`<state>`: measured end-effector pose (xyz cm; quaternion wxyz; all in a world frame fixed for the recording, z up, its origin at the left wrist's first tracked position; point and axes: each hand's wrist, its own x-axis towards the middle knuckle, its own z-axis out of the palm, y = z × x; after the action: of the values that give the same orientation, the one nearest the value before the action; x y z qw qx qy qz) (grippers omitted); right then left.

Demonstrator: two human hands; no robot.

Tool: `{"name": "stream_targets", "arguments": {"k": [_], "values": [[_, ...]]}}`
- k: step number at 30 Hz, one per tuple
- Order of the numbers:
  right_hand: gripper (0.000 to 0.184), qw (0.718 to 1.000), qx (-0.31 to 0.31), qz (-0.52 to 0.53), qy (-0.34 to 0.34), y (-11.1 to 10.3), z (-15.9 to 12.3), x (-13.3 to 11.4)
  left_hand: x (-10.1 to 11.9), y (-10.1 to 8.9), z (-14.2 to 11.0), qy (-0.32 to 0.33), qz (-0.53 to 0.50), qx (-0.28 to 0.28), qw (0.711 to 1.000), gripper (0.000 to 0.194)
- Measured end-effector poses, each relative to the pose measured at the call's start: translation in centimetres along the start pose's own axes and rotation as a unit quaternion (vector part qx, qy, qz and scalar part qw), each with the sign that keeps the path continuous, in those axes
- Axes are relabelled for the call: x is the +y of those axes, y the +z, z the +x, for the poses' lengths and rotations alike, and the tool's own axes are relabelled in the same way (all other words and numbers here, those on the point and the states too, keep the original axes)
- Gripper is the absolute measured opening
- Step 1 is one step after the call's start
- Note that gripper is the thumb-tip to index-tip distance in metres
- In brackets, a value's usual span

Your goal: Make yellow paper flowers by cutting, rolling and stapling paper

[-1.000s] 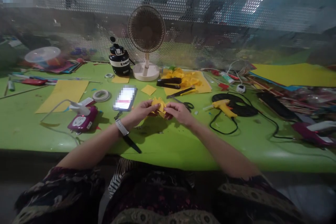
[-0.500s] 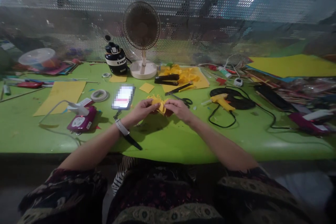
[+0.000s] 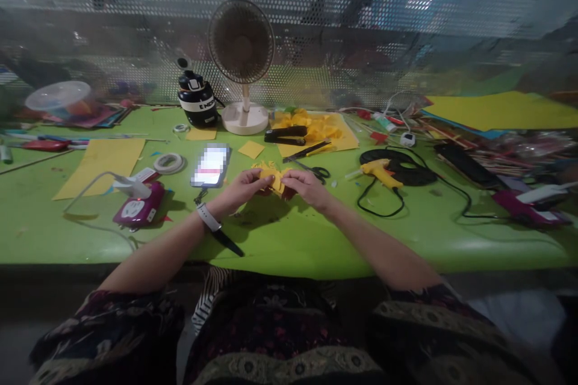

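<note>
Between my hands, above the green table, is a piece of yellow paper with a fringed far edge. My left hand pinches it from the left, thumb on top. From the right, my right hand grips its other side with thumb and finger; some fingertips are hidden. Just beyond lie scissors with black handles, a dark cutter-like tool, a black stapler and a small yellow paper square.
A fan and a dark bottle stand at the back. On the left are a phone, tape roll and purple power strip. A yellow glue gun and its cord lie right. Yellow paper pieces pile behind.
The view has shifted very slightly. Both hands keep their pinch on the yellow paper in nearly the same spot, with only slight finger movement.
</note>
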<state>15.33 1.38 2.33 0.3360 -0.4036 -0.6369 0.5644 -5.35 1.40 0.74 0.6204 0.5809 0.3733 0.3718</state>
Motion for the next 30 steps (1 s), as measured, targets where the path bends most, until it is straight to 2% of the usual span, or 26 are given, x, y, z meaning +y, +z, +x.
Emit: {"name": "stream_targets", "arguments": {"k": [20, 30], "values": [[0.022, 1.000, -0.011, 0.004, -0.007, 0.02, -0.02, 0.29, 0.39, 0.09, -0.05, -0.008, -0.034, 0.004, 0.999, 0.035], [0.020, 1.000, -0.016, 0.001, -0.011, -0.02, -0.07, 0.04, -0.01, -0.36, -0.02, -0.021, -0.037, 0.003, 0.999, 0.028]]}}
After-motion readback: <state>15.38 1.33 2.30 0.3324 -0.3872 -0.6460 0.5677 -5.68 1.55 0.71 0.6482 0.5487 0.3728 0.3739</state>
